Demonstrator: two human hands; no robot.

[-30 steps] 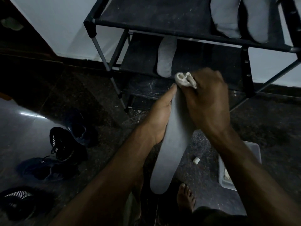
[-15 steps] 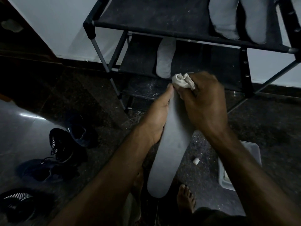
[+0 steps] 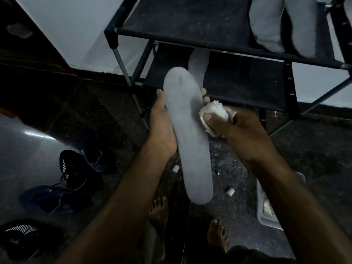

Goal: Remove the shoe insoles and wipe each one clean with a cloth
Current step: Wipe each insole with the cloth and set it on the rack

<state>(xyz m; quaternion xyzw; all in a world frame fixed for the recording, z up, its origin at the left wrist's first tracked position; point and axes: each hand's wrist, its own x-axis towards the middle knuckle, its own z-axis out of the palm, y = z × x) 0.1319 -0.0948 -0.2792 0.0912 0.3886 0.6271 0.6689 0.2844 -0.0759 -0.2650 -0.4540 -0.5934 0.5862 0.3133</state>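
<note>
A long grey insole (image 3: 188,130) stands almost upright in the middle of the view, toe end up. My left hand (image 3: 162,126) holds it from behind, thumb on its left edge and fingertips showing at its right edge. My right hand (image 3: 242,134) grips a crumpled white cloth (image 3: 215,111) just right of the insole's middle, touching its edge. Two more grey insoles (image 3: 282,23) lie on the top shelf of the black shoe rack (image 3: 190,33), and one insole (image 3: 198,63) lies on the lower shelf behind the held one.
Dark sneakers (image 3: 76,168) sit on the floor at the left, with another striped shoe (image 3: 19,233) at the bottom left. A clear plastic tub (image 3: 266,216) is under my right forearm. Small white bits (image 3: 230,191) lie on the speckled floor near my bare feet (image 3: 158,208).
My right hand with the cloth has slid down and right, off the insole's top to its right edge. The insole's whole upper face now shows, and it sits higher and more upright.
</note>
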